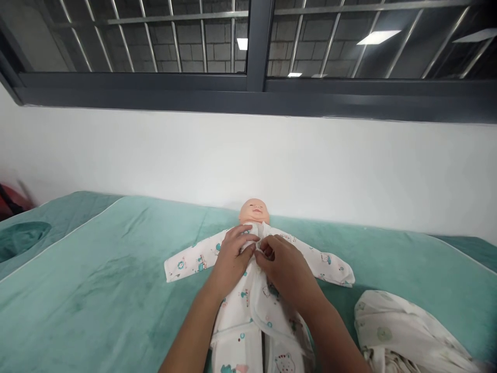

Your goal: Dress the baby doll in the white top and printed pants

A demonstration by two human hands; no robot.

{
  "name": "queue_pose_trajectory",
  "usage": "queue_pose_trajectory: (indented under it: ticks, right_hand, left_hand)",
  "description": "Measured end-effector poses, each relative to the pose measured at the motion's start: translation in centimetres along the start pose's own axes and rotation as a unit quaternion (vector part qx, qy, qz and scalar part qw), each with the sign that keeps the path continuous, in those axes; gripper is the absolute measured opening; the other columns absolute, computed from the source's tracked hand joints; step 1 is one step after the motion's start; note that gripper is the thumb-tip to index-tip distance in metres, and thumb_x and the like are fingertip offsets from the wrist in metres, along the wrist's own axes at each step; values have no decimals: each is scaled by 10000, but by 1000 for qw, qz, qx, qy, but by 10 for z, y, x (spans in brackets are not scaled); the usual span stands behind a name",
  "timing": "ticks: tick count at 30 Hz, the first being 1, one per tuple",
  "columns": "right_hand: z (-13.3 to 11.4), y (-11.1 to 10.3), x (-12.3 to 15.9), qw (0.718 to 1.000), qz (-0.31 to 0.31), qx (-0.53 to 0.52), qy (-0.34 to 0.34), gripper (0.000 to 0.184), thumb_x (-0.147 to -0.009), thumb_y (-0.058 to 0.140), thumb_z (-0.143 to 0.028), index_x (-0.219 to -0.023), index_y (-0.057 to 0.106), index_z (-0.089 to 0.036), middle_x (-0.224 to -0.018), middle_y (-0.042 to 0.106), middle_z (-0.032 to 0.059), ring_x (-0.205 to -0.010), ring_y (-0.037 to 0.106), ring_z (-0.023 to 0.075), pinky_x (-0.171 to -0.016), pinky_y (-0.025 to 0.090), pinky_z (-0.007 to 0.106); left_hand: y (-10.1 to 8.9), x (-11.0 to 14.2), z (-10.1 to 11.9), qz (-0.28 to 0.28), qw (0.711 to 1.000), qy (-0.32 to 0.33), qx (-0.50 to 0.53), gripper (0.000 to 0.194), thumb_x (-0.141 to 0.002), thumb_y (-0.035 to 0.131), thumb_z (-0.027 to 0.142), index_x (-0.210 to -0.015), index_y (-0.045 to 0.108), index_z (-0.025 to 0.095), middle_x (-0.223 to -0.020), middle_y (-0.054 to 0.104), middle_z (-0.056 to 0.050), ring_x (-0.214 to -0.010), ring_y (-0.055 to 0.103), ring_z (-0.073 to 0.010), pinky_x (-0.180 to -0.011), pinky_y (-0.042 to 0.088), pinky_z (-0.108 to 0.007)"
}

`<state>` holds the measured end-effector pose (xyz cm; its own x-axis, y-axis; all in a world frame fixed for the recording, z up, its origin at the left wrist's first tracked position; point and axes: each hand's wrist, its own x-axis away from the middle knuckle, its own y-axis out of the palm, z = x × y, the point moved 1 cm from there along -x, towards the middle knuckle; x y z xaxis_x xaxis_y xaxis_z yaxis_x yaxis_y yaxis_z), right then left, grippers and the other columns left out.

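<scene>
A baby doll [254, 210] lies on its back on a teal bed cover [97, 280], dressed in a white printed romper [248, 311] with the sleeves spread out to both sides. My left hand [232, 254] rests on the doll's chest, its fingers pinching the romper's front near the collar. My right hand [281, 264] is beside it, fingers curled and pinching the other edge of the romper's front opening. The two hands nearly touch at the doll's chest.
Another crumpled white printed garment [399, 331] lies on the cover at the lower right. A white wall [248, 160] rises right behind the doll's head, with a dark-framed barred window [256, 52] above. A second teal bed [27, 233] adjoins on the left.
</scene>
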<state>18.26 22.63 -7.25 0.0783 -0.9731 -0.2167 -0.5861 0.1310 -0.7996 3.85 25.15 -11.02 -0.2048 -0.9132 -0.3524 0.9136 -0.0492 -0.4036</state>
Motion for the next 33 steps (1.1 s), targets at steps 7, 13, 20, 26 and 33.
queue_pose_trajectory:
  ticks: [7,13,20,26,33]
  right_hand:
    - [15,4,3,991,30,-123,-50,114,-816,489,-214,-704,514,-210,-705,509,-25,-671,474,144,-630,348,270]
    - [21,7,7,982,62,-173,-37,128,-845,493,-251,-755,574,-210,-767,532,-10,-697,495,147,-664,381,270]
    - [20,10,2,981,78,-179,25,142,-823,514,-281,-738,604,-210,-784,601,10,-714,534,169,-676,398,288]
    - [25,8,1,971,95,-201,84,145,-809,531,-326,-739,579,-208,-734,615,-3,-665,542,163,-636,394,279]
    - [19,-31,14,992,39,-79,94,157,-827,505,-361,-740,506,-230,-671,601,-8,-576,524,158,-519,345,266]
  left_hand:
    - [-1,0,6,24,1000,-13,-14,138,-866,524,220,-890,652,267,-1294,540,-11,-1235,466,-204,-1079,340,-399]
    - [1,1,4,21,999,17,-25,188,-889,495,238,-933,674,277,-1282,555,-13,-1214,482,-189,-1073,350,-369]
    - [3,1,6,-2,999,22,-44,261,-910,413,202,-961,659,273,-1309,531,-20,-1268,430,-191,-1087,326,-374]
    - [-1,4,3,13,998,-32,58,165,-893,431,201,-864,591,230,-1367,490,-36,-1277,450,-214,-1077,341,-394]
    - [-8,21,12,-45,995,-55,73,132,-861,564,296,-975,629,293,-1475,377,10,-1369,344,-226,-1042,394,-342]
